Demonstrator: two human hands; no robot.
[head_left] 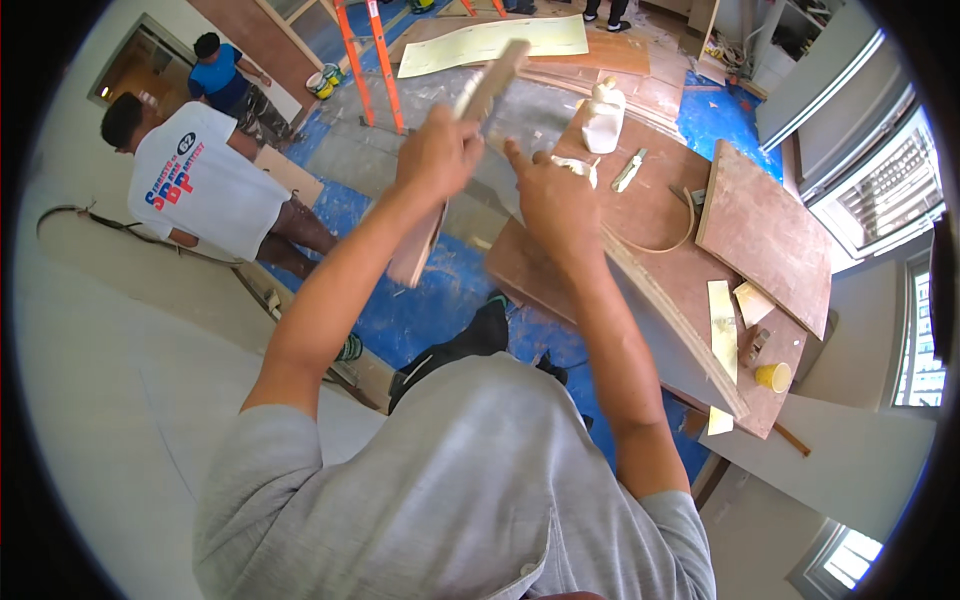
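left hand: we've got it wrapped tight round one wood strip
right hand: fingers curled, grip unclear to us
tabletop: one white jug, one yellow cup

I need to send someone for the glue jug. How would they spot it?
Start at the brown plywood worktable. At its far end, beyond the right hand, stands a white plastic jug: the only tall, upright thing among flat boards and scraps.

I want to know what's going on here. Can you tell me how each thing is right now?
Left hand: gripping the wooden strip.
Wooden strip: held up, tilted.
Right hand: holding a small whitish thing.
White jug: standing upright on the plywood bench.
Yellow cup: upright.
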